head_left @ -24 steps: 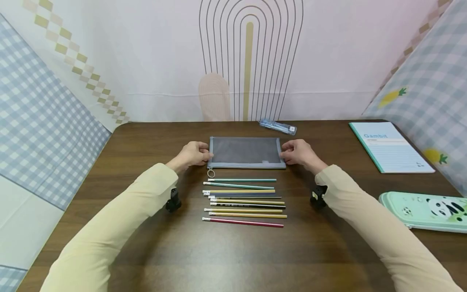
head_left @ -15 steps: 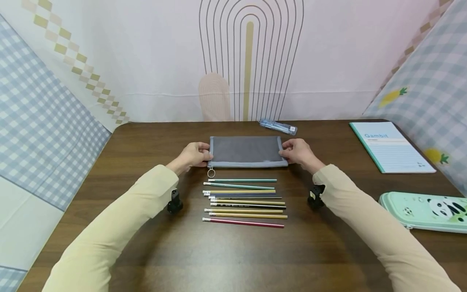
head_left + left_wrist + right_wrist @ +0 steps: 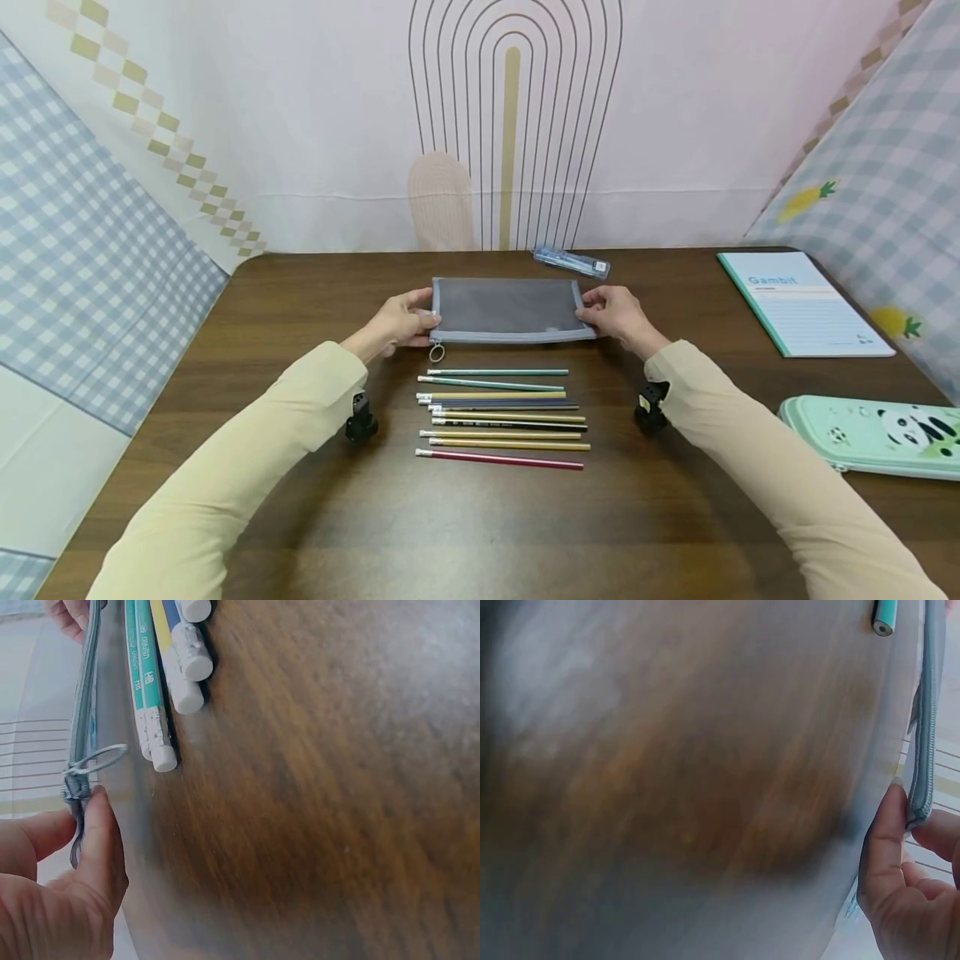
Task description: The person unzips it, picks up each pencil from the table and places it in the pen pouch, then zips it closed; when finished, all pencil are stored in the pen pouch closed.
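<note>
A grey mesh zipper pouch (image 3: 510,307) is stretched flat between both hands at the far side of the table. Its left end is pinched by my left hand (image 3: 397,321), thumb on the near face. My right hand (image 3: 617,317) pinches the right end in the same way. In the left wrist view the zipper (image 3: 84,697) looks closed along its visible length, and its ring pull (image 3: 103,759) hangs beside the left fingertips. Several pencils lie in a loose row in front of the pouch, from a green pencil (image 3: 498,372) to a red pencil (image 3: 501,459).
Behind the pouch lies a clear blue packet (image 3: 572,262) of slim items. On the right are a notebook (image 3: 806,304) and, closer, a mint panda pencil case (image 3: 873,435). Patterned cloth (image 3: 322,125) hangs along the brown table's (image 3: 420,533) back and sides.
Both hands have lifted the pouch slightly and shifted it a little to the right. The pencils and the other things have stayed where they were.
</note>
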The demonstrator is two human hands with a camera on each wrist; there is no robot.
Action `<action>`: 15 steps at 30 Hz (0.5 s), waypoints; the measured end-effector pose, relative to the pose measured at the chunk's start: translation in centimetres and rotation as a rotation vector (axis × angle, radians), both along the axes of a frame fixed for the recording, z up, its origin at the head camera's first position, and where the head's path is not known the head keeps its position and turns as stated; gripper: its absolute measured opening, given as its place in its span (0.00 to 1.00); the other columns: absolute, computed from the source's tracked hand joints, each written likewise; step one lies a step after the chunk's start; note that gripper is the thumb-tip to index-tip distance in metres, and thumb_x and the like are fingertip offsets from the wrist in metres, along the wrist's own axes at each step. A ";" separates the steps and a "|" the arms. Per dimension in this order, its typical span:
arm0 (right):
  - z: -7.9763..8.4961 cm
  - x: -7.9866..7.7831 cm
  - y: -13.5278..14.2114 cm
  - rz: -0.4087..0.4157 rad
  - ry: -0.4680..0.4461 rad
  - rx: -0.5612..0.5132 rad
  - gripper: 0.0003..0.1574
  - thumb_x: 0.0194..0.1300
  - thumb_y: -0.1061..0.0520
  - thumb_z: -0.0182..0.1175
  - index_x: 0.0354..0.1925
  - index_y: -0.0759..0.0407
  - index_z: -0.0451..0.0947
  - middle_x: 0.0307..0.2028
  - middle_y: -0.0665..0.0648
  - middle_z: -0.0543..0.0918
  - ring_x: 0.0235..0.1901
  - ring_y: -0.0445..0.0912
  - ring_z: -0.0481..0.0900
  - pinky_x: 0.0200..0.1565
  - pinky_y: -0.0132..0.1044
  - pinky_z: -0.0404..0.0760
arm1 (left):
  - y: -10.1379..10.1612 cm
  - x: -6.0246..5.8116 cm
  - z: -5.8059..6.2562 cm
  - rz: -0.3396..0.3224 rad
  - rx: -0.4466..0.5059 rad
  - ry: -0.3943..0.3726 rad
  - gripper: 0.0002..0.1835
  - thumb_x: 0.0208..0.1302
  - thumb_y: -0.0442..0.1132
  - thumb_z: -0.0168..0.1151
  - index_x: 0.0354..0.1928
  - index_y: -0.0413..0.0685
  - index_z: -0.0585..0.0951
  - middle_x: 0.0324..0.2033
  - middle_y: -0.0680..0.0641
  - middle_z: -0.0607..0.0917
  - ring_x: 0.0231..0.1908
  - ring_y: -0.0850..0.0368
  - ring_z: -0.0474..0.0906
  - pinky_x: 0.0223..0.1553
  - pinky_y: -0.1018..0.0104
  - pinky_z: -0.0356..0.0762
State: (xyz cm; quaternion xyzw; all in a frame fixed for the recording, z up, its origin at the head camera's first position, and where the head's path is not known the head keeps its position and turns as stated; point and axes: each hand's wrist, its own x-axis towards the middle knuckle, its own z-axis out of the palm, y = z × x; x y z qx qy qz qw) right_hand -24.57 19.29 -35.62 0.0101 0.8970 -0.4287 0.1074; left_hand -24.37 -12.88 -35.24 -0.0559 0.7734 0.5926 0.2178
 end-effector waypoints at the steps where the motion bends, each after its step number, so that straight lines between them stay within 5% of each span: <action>1: -0.1 0.0 0.1 0.005 0.006 0.007 0.24 0.66 0.63 0.56 0.57 0.74 0.68 0.35 0.61 0.77 0.24 0.38 0.73 0.28 0.28 0.81 | 0.1 0.0 0.0 0.002 0.007 -0.001 0.35 0.67 0.28 0.53 0.73 0.50 0.53 0.44 0.43 0.75 0.31 0.63 0.76 0.37 0.70 0.83; 4: -0.2 0.2 0.3 0.030 0.065 0.058 0.23 0.66 0.62 0.56 0.56 0.74 0.69 0.35 0.62 0.77 0.26 0.41 0.75 0.31 0.32 0.81 | 0.3 0.1 -0.1 0.014 0.022 -0.006 0.35 0.67 0.28 0.53 0.73 0.49 0.53 0.40 0.46 0.74 0.28 0.64 0.75 0.31 0.75 0.82; 11: 0.6 1.4 -2.1 0.092 0.457 0.151 0.16 0.62 0.62 0.61 0.48 0.69 0.77 0.34 0.64 0.81 0.33 0.52 0.77 0.36 0.42 0.77 | 0.8 0.4 0.2 0.037 0.065 -0.032 0.35 0.67 0.28 0.52 0.73 0.46 0.52 0.45 0.43 0.73 0.27 0.65 0.74 0.24 0.79 0.78; 15: 1.1 3.1 -5.9 0.244 0.449 0.019 0.12 0.60 0.63 0.63 0.43 0.66 0.80 0.30 0.60 0.83 0.26 0.49 0.78 0.29 0.34 0.79 | 1.1 0.5 0.3 0.048 0.102 -0.046 0.34 0.68 0.28 0.51 0.73 0.45 0.51 0.50 0.41 0.73 0.27 0.65 0.75 0.23 0.80 0.77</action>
